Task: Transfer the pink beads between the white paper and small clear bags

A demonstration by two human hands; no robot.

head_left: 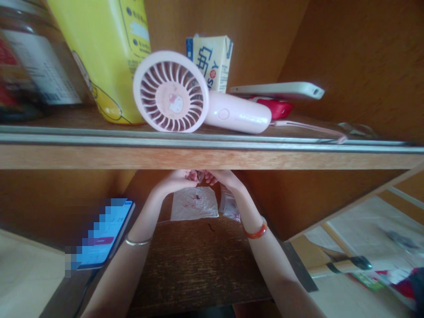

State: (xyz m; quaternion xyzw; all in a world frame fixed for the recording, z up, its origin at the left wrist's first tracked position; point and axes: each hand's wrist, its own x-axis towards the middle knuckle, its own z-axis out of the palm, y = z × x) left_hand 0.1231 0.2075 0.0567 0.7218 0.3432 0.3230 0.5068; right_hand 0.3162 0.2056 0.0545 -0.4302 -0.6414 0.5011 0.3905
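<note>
Under the shelf's front edge, my left hand (188,176) and my right hand (215,175) meet over the dark wooden desktop. The shelf partly hides both. Fingers of each are curled in toward a small object between them, too small and covered to name. Just below them lies a white tissue (188,205) with a few small dark and reddish bits on it. Close to my right wrist is a clear plastic bag (229,205) with small reddish pieces inside. A thin dark strand (211,227) rests on the desktop nearer to me.
The shelf edge (212,157) crosses above my hands. On it lie a pink handheld fan (238,111), a drink carton (215,57), a yellow container (109,57), a jar (43,66) and a white device (278,89). A lit phone (106,238) leans at left beside my forearm.
</note>
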